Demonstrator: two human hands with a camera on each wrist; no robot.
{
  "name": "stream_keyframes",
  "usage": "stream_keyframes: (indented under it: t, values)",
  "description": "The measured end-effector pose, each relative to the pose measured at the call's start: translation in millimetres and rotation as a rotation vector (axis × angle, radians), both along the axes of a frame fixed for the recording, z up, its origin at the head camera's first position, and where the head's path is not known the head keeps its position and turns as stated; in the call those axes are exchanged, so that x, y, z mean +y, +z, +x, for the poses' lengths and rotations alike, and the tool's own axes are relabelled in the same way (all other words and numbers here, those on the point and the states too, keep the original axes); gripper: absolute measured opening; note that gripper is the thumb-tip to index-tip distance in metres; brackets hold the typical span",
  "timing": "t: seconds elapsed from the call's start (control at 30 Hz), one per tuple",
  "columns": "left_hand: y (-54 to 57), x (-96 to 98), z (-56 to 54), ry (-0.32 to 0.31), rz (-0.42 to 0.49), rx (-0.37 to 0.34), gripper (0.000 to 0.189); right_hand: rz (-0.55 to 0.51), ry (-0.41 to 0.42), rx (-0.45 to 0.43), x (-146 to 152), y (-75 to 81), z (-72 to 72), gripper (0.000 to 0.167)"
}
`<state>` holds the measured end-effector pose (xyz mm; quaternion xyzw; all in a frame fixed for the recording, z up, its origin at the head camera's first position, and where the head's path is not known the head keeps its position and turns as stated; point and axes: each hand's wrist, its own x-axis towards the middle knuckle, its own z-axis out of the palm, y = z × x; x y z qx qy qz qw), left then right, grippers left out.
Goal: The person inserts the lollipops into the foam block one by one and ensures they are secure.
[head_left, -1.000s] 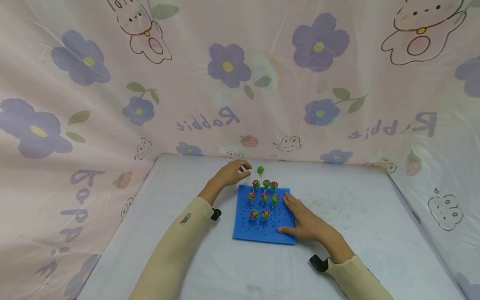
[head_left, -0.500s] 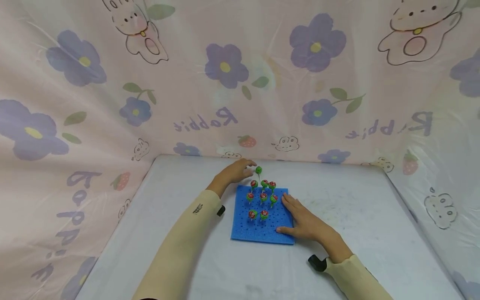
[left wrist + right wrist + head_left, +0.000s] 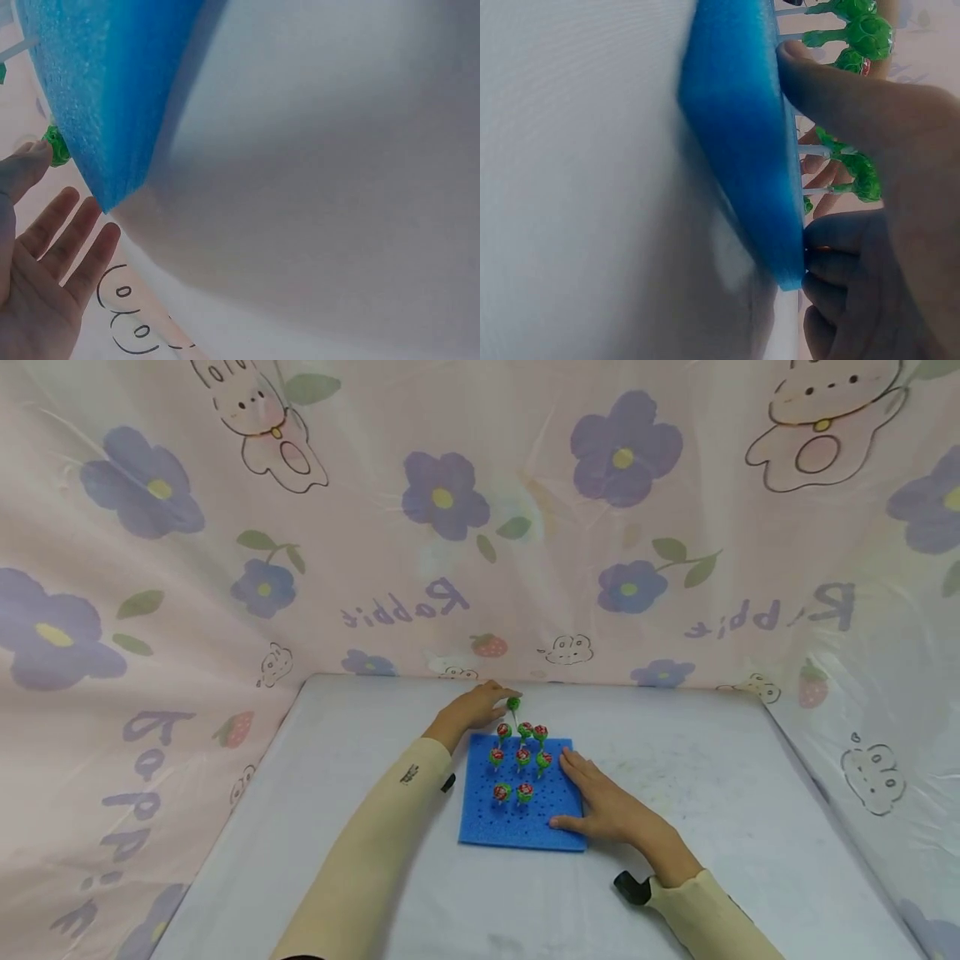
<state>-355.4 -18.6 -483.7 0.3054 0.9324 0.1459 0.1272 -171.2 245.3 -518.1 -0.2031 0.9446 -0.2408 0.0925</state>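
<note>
A blue foam board (image 3: 480, 822), dotted with small holes, lies on the table with several lollipops (image 3: 522, 757) in red and green wrappers standing in it on white sticks. Farthest back rises a greener lollipop (image 3: 513, 703), seen from its plain green side. My left hand (image 3: 476, 706) reaches to it from the left. In the left wrist view, the thumb (image 3: 30, 161) overlaps this lollipop's green head, while the other visible fingers stay spread and straight. My right hand (image 3: 611, 802) presses on the board's right edge, thumb near the front and fingers farther back.
A white table surface (image 3: 675, 793) surrounds the board. Behind it and at the sides hangs a pink curtain (image 3: 540, 552) printed with flowers and rabbits. Black wrist cameras, such as the one at the right sleeve (image 3: 632, 888), sit close to the tabletop.
My left hand has moved right and come up to the rearmost lollipop, closing the gap seen earlier. The right hand stays on the board. The whole head view shifts slightly.
</note>
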Motion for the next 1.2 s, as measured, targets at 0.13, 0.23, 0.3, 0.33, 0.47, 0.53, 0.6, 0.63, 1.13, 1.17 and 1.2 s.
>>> stream_keyframes:
  t: [0.13, 0.23, 0.3, 0.33, 0.47, 0.53, 0.6, 0.63, 1.13, 1.17, 1.2]
  values:
    - [0.9, 2.8, 0.7, 0.026, -0.027, 0.013, 0.048, -0.001, 0.003, 0.003, -0.8, -0.2, -0.4, 0.117]
    - [0.9, 4.0, 0.0, 0.044, -0.027, 0.037, 0.045, 0.000, 0.003, 0.007, -0.4, -0.2, -0.4, 0.117]
    - [0.4, 4.6, -1.3, 0.050, -0.031, 0.060, 0.042, -0.001, 0.003, 0.008, -0.3, -0.2, -0.2, 0.116]
    - [0.2, 4.7, -1.9, 0.053, -0.035, 0.070, 0.040, -0.002, 0.003, 0.008, -0.2, -0.2, -0.1, 0.116]
    - [-2.6, 6.4, -4.7, 0.056, -0.047, 0.095, 0.034, -0.001, 0.000, 0.007, -0.2, 0.0, 0.4, 0.116]
    - [-3.7, 7.1, -4.6, 0.067, -0.037, 0.092, 0.032, 0.000, 0.000, 0.008, -0.2, 0.2, 0.6, 0.116]
    - [-5.4, 7.4, -4.3, 0.075, -0.025, 0.089, 0.029, 0.000, 0.001, 0.008, 0.0, 0.5, 0.8, 0.116]
    - [-5.9, 7.2, -3.7, 0.082, -0.016, 0.086, 0.027, -0.002, 0.002, 0.008, 0.2, 0.4, 1.0, 0.116]
    - [-13.4, -4.2, -6.8, 0.123, 0.019, 0.073, 0.034, 0.002, 0.006, 0.018, 0.2, 2.6, 1.7, 0.115]
    - [-13.8, -5.6, -6.8, 0.131, 0.025, 0.068, 0.033, 0.003, 0.006, 0.017, 0.2, 2.6, 1.6, 0.115]
    - [-14.4, -7.0, -7.0, 0.137, 0.029, 0.065, 0.032, 0.004, 0.005, 0.016, 0.2, 2.4, 1.6, 0.114]
